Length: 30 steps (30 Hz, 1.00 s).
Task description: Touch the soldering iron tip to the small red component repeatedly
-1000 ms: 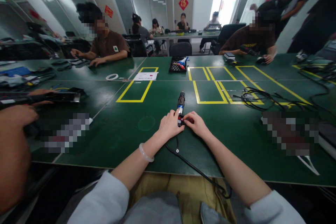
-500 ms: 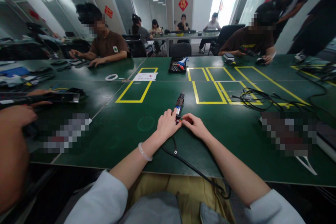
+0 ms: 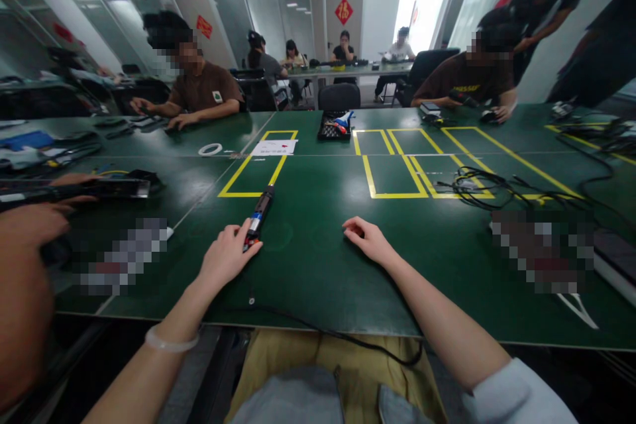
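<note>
Left of centre, my left hand grips the lower end of a dark cylindrical connector with a blue and silver section. Small red and dark parts show beside its fingers; their detail is too small to tell. A black cable runs from near that hand over the table's front edge, and a small metal ring terminal lies on the table below the hand. My right hand rests on the green table, its fingers curled together with nothing visible in them.
A black tray of tools stands at the back centre. Black cables lie coiled at the right over yellow tape outlines. A white sheet and a tape roll lie further back. At the left edge another person's hand reaches in.
My left hand has moved left with the connector, away from my right hand, and the cable and ring terminal have shifted with it. My right hand has stayed in nearly the same place.
</note>
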Each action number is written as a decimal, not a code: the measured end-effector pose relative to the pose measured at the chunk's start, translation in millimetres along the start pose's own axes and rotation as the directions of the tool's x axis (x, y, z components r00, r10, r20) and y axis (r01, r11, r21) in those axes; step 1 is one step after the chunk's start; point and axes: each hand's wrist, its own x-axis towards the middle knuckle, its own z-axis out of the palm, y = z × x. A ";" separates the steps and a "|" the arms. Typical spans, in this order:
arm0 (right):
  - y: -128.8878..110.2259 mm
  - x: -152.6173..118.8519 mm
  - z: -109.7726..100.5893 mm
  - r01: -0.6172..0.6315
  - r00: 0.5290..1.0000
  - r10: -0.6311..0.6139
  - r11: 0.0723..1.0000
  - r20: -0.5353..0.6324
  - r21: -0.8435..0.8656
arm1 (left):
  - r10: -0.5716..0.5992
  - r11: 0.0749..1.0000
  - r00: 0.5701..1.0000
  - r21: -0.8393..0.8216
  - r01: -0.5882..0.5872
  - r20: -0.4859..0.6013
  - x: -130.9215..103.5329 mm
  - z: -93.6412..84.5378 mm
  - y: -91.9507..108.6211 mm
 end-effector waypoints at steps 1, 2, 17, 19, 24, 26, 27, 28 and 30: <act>-0.3 0.0 0.1 0.001 1.000 -0.001 1.000 0.001 -0.004 | -0.029 1.000 0.999 0.003 0.029 0.016 -2.7 2.8 -17.1; -0.6 0.0 0.1 0.001 1.000 -0.001 1.000 0.001 -0.007 | -0.059 0.998 0.998 0.005 0.059 0.032 -5.2 5.6 -34.2; 2.0 0.6 -0.2 -0.002 1.000 0.003 0.999 0.009 -0.045 | -0.264 0.930 0.955 0.225 0.290 -0.139 -38.0 -1.1 -97.0; 2.4 1.1 0.3 0.001 1.000 0.000 0.999 0.011 -0.049 | -0.298 0.917 0.946 0.236 0.321 -0.129 -37.8 -6.8 -89.0; 3.6 2.6 2.8 -0.007 1.000 0.007 0.999 0.010 -0.032 | -0.285 0.958 0.956 -0.052 0.282 -0.065 -16.6 -20.3 -67.0; 3.7 2.8 3.7 -0.008 1.000 0.008 1.000 0.009 -0.019 | -0.136 0.940 0.990 -0.321 0.116 -0.043 -3.4 -24.9 -42.2; 3.6 2.8 3.9 -0.007 1.000 0.007 1.000 0.008 -0.013 | -0.050 0.896 0.997 -0.444 0.020 -0.055 3.5 -26.7 -25.3; 3.4 2.7 4.0 -0.006 1.000 0.006 1.000 0.008 -0.006 | 0.018 0.843 0.998 -0.536 -0.049 -0.063 10.5 -28.3 -6.1; 3.0 2.4 3.5 -0.004 1.000 0.004 1.000 0.008 0.007 | 0.170 0.685 0.985 -0.716 -0.136 -0.025 24.3 -30.1 35.7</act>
